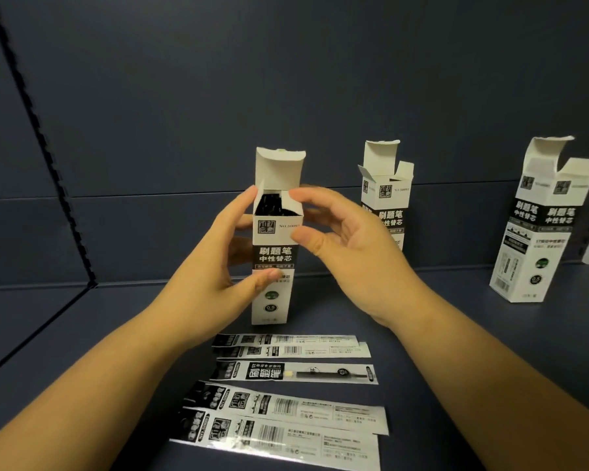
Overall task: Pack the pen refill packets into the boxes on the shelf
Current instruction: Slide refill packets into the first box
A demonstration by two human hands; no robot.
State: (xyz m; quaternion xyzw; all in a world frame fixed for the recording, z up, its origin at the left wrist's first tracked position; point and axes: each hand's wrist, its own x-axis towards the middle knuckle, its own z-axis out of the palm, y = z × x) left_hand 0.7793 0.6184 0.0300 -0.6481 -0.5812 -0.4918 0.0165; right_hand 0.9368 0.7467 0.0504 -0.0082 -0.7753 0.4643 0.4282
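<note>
A tall white and black box [274, 239] stands upright on the dark shelf, lid flap up, with dark refill packets visible inside its mouth. My left hand [218, 263] grips the box's left side, thumb on its front lower half. My right hand [347, 243] is at the box's top right, index finger on the small side flap and thumb by the front corner. Several flat refill packets [293, 372] lie in a row on the shelf in front of the box.
Two more open boxes stand upright: one [386, 195] behind my right hand, one [538, 226] at the far right. The shelf's back wall [286, 96] rises behind them, and a side panel with a perforated strip [41, 137] closes the left.
</note>
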